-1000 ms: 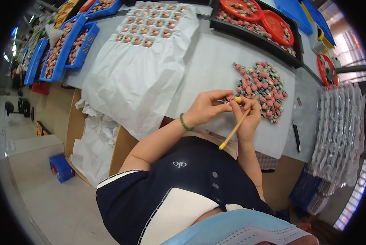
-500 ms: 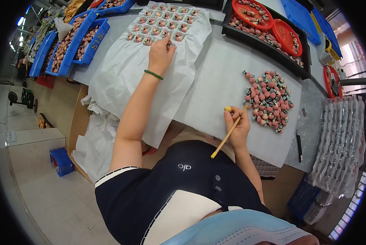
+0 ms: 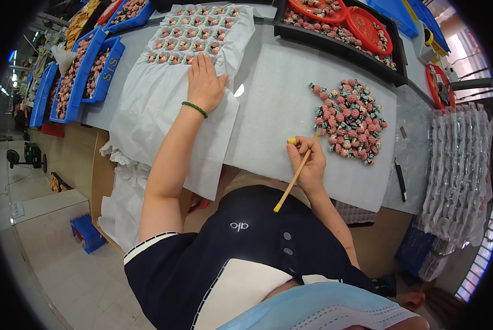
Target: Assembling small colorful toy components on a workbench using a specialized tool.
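My left hand (image 3: 207, 85) lies flat, fingers stretched out, on white paper (image 3: 164, 104) at the near edge of a clear compartment tray (image 3: 175, 37). Small pink figurines (image 3: 192, 33) sit in rows in the tray's pockets; my fingertips hide part of the nearest row. In my right hand (image 3: 311, 168) is a thin tan stick (image 3: 293, 186) with yellow ends, slanting down toward my body. A yellow finger cot (image 3: 292, 141) covers one fingertip of that hand. Just beyond it lies a loose pile of pink and grey figurines (image 3: 351, 118) on a white sheet (image 3: 268, 110).
A black tray (image 3: 340, 52) at the far right holds more figurines and red round dishes (image 3: 369, 30). Blue bins (image 3: 103, 69) of figurines stand at the left. A black pen-like tool (image 3: 400, 180) lies right of the sheet, near stacked clear trays (image 3: 458, 170).
My left hand has gone from a pinch at the tray's near corner to lying flat, slightly nearer me. The right hand keeps the stick. The whole view has shifted a little.
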Available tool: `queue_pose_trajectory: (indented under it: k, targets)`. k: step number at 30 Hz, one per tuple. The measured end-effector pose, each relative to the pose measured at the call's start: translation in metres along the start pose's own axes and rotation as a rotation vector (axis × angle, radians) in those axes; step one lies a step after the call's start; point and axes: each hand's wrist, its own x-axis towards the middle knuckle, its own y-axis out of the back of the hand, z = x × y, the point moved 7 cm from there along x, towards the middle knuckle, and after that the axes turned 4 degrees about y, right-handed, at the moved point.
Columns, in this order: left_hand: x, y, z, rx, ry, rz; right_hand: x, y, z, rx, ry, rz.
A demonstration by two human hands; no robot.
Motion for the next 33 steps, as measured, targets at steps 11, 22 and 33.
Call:
queue_pose_trajectory:
  k: [11, 22, 33]
  targets:
    - [0.029, -0.025, 0.015, 0.098, 0.041, 0.085, -0.001, 0.041, -0.010, -0.083, 0.115, -0.010]
    - [0.003, 0.020, 0.288, -0.649, -0.572, -0.031, 0.001, 0.164, -0.040, -0.306, 0.412, 0.252]
    - [-0.001, 0.006, 0.341, -0.776, -0.314, -0.178, -0.008, 0.207, -0.047, -0.303, 0.381, 0.255]
